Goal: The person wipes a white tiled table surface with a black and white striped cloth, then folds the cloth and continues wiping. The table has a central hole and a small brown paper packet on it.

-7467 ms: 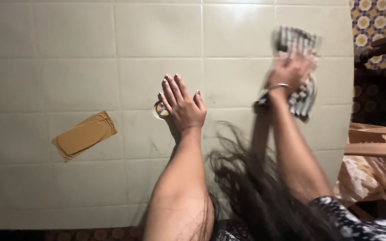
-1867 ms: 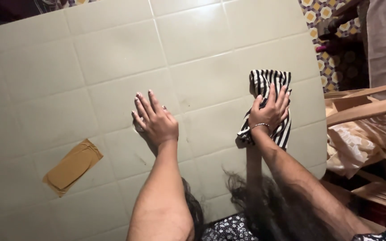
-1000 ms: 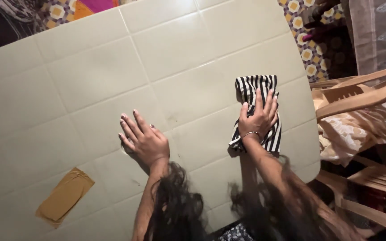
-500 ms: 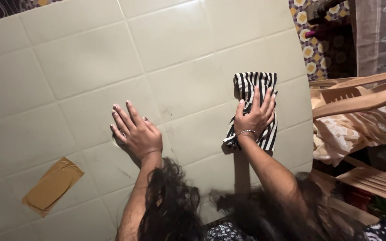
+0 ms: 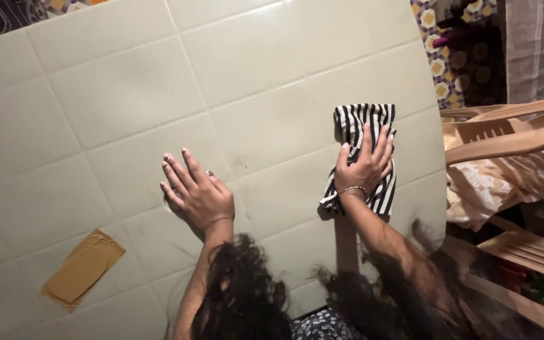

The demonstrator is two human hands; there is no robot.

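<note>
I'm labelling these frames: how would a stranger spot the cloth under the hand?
Start at the pale tiled table and go to its right edge, beside the plastic chair. The cloth lies flat under the right hand; it alone has black and white stripes.

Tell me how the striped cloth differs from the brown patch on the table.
The cloth is black-and-white striped; the patch is plain brown. The cloth is bunched and folded; the patch lies flat with wrinkled edges. The right hand presses on the cloth; the patch lies untouched, apart from the left hand. Both lie on the tiled table.
</note>
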